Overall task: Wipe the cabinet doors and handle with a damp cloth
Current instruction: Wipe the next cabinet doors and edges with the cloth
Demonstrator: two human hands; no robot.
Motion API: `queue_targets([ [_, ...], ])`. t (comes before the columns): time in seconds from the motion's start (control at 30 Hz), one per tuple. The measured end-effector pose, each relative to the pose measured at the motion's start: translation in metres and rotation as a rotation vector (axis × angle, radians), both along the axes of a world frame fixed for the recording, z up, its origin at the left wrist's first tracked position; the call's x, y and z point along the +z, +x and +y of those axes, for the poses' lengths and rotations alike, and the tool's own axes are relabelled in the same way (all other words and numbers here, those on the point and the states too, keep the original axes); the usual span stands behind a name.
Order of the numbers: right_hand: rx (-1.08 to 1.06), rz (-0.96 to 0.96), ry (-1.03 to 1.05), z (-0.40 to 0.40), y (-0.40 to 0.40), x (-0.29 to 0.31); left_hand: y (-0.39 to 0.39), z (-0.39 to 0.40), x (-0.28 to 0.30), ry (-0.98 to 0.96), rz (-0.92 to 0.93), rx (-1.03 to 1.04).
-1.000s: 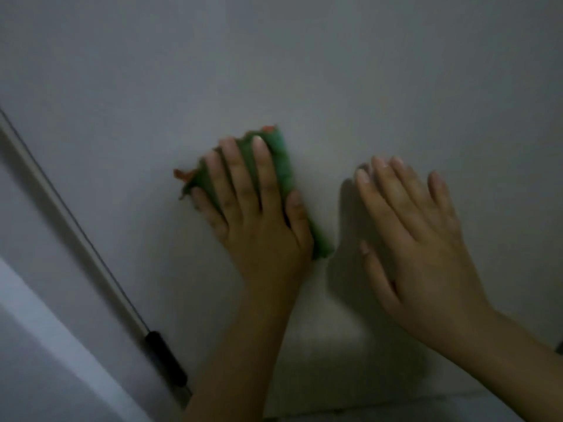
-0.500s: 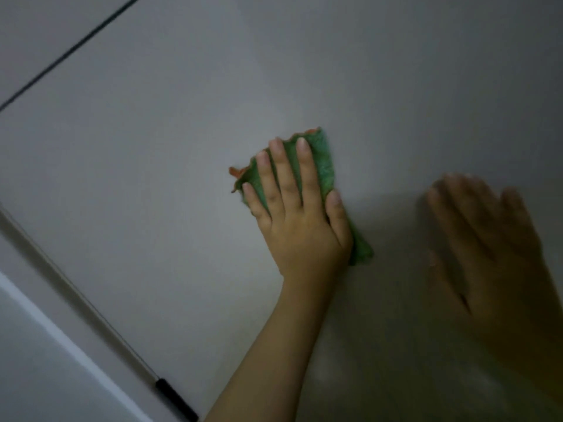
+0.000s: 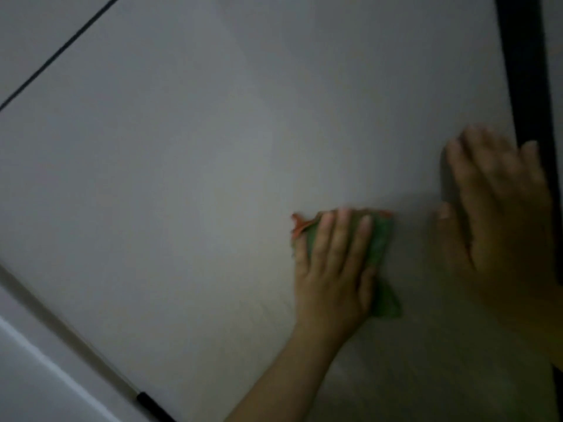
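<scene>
Two hands lie flat on the pale cabinet door [image 3: 213, 178] in our head view. Our left hand [image 3: 332, 269] presses the green cloth [image 3: 380, 248] with straight fingers; our right hand [image 3: 499, 208] rests bare, fingers straight. The cloth seems soft and light, so we should hold it under the palm.

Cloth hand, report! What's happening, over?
Left hand flat, pressing green cloth on cabinet door. Right hand flat on door. Nothing blocking.
</scene>
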State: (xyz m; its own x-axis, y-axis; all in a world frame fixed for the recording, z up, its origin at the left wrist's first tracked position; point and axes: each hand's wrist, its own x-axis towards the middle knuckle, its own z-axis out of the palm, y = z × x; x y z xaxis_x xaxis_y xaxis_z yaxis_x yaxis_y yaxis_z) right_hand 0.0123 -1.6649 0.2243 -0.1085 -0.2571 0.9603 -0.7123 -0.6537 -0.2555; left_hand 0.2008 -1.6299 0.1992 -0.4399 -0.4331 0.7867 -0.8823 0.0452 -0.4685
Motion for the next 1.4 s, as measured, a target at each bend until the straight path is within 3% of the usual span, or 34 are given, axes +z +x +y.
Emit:
queue_targets([
  [0.13, -0.007, 0.076, -0.024, 0.018, -0.021, -0.014, 0.011, 0.003, 0.013, -0.022, 0.020, 0.038],
  [0.37, -0.187, -0.082, 0.036, 0.009, -0.067, -0.017, -0.104, -0.032, 0.070, -0.048, 0.020, -0.147],
  [0.47, -0.173, -0.203, 0.089, 0.002, -0.076, -0.022, -0.125, -0.039, 0.058, -0.015, -0.095, -0.191],
  [0.63, -0.173, -0.142, 0.096, 0.000, -0.080, -0.033, -0.098, -0.028, 0.029, 0.073, -0.248, -0.210],
  [0.8, -0.158, -0.155, 0.117, 0.002, -0.097, -0.037, -0.069, -0.019, 0.040, 0.085, -0.298, -0.145],
  [0.97, -0.209, -0.241, 0.179, -0.004, -0.126, -0.058, -0.137, -0.043, 0.061, 0.019, -0.258, -0.195],
  [1.13, -0.126, -0.302, 0.194, -0.012, -0.151, -0.070, -0.215, -0.070, 0.052, 0.033, -0.353, -0.280],
  [1.27, 0.002, -0.265, 0.105, -0.013, -0.168, -0.079, -0.226, -0.073, 0.016, 0.044, -0.505, -0.244],
  [1.4, -0.031, -0.227, 0.123, -0.008, -0.185, -0.090, -0.202, -0.066, -0.013, 0.142, -0.684, -0.237],
])
